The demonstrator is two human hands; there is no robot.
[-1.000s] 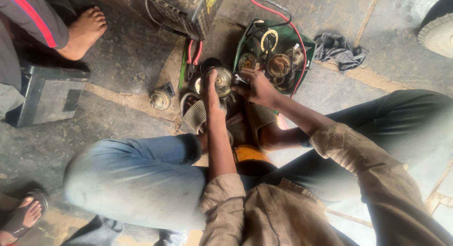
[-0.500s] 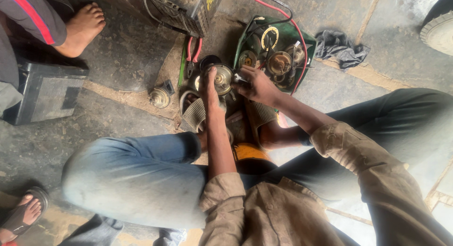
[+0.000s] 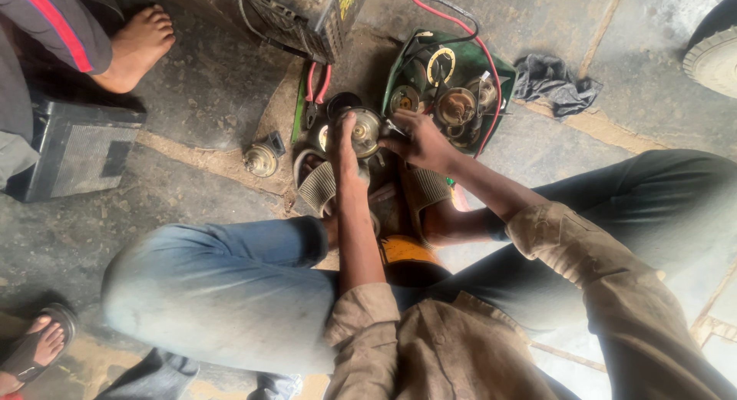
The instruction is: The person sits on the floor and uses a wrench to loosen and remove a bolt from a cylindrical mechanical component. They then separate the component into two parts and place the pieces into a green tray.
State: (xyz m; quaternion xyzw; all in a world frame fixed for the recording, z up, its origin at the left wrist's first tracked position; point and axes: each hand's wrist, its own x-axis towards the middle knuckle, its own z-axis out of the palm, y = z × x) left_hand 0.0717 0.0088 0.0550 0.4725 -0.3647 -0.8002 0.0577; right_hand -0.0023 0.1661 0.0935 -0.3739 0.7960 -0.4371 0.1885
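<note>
a: rough concrete floor (image 3: 192,162), dusty, cracked. person sits low on it, knees wide, jeans and a tan work shirt. entry: work in hand is on a round metal part (image 3: 364,131), set between the feet just in front of the sandals (image 3: 318,186).

b: grip, each hand?

a: left hand (image 3: 343,143) lies over the near-left edge of the round metal part, fingers pressed down on it, steadying. right hand (image 3: 414,141) has its fingers pinched together at the part's right rim around something thin and pale; too small to say whether it is a tool or a wire.

b: how far along, by your reading?

a: judged mid-way. part is out on the floor, face up, both hands on it. green tray (image 3: 491,70) just beyond holds more round brass-coloured parts (image 3: 456,107) lying loose, and one small domed piece (image 3: 261,159) sits apart to the left. nothing looks boxed or closed up, so fitting seems to remain.

b: packages, labels, signs?

a: no cartons. dark metal box (image 3: 295,20) at the top edge carries a small yellow sticker, rectangular, on its right face. red-handled pliers (image 3: 316,81) lie below it. red cable (image 3: 461,24) loops from the box around the tray. grey box (image 3: 73,150) sits left, plain, no label i can make out. grey rag (image 3: 556,81) lies crumpled on the right. another person's bare foot (image 3: 134,47) at upper left.
</note>
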